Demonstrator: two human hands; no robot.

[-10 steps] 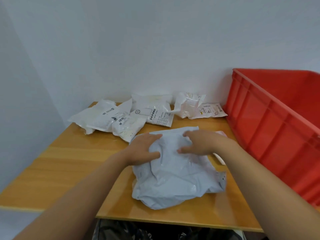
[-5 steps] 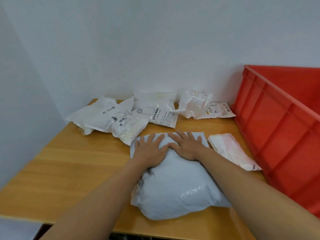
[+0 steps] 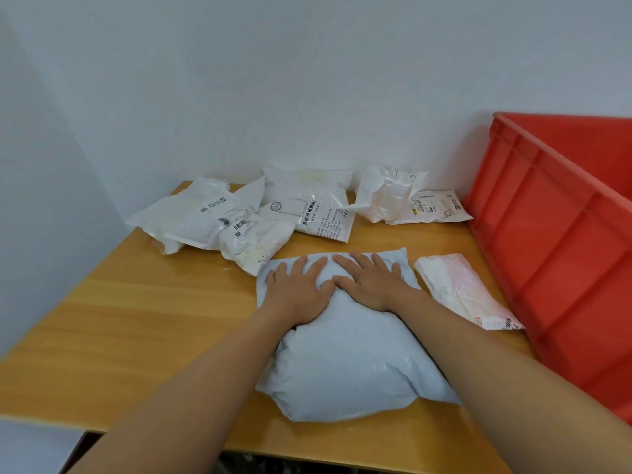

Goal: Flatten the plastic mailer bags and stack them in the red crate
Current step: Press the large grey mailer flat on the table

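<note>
1. White walls meeting in a corner behind a wooden table (image 3: pixel 143 323); nothing on the walls.
2. Far left of the table: a heap of white mailers (image 3: pixel 208 220) with barcode labels, overlapping, still crumpled and untouched.
3. Next along the back edge: a printed mailer (image 3: pixel 307 210), then a scrunched clear-and-white one (image 3: pixel 407 200) near the wall.
4. Centre: grey mailer (image 3: pixel 345 357) flat on the table, far end squashed, near end puffed up like a pillow.
5. Left hand (image 3: pixel 299 289) now spread palm-down on the far end, fingers straight and fanned; a second ago curled and gathering the plastic.
6. Right hand (image 3: pixel 371 283) likewise spread flat, thumb touching the left hand's; earlier bunched over the top.
7. Meaning: shifted from arranging to pressing; air probably pushed toward the near end, so flattening only part done.
8. Just right of the grey mailer: a pink-white mailer (image 3: pixel 461 289), lying flat, earlier hidden behind the right arm.
9. Far right: red crate (image 3: pixel 554 241), wall beside the table; inside not visible, stacking not yet begun for this bag.
</note>
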